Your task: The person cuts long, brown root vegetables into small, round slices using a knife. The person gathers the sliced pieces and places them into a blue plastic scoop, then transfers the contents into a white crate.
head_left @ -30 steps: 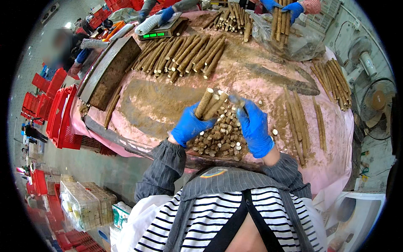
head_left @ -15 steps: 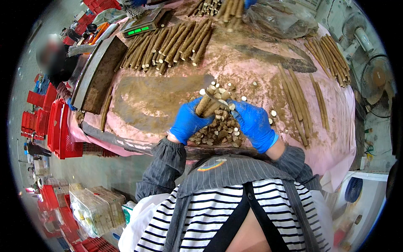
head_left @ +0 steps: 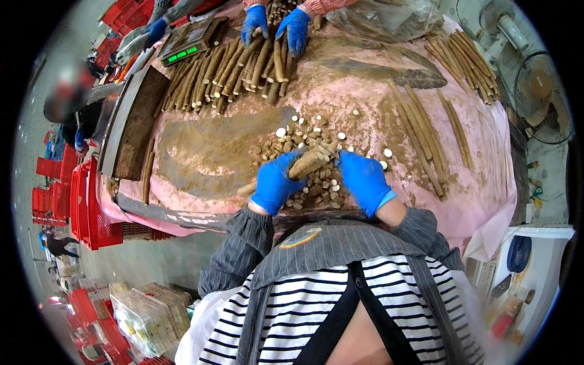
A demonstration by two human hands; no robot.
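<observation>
My left hand (head_left: 277, 182) is closed around a few brown yam roots (head_left: 309, 163), held slanting above the table with their far ends to the right. One end sticks out behind this hand. My right hand (head_left: 366, 184) pinches a small knife against those far ends; its blade is mostly hidden and blurred. Both hands wear blue gloves. Under and beyond them lies a heap of cut yam ends (head_left: 316, 185), some showing white faces.
Another person's blue-gloved hands (head_left: 294, 31) touch a row of yam roots (head_left: 210, 76) beside a scale (head_left: 182, 52). A metal trough (head_left: 131, 131) stands left. More loose roots (head_left: 420, 131) lie right. Fans (head_left: 540, 91) and red crates (head_left: 85, 204) flank the table.
The held yam roots have tipped from upright-slanting to lying flatter, pointing right. The other person's hands have come onto the row of roots at the back. My view has shifted slightly.
</observation>
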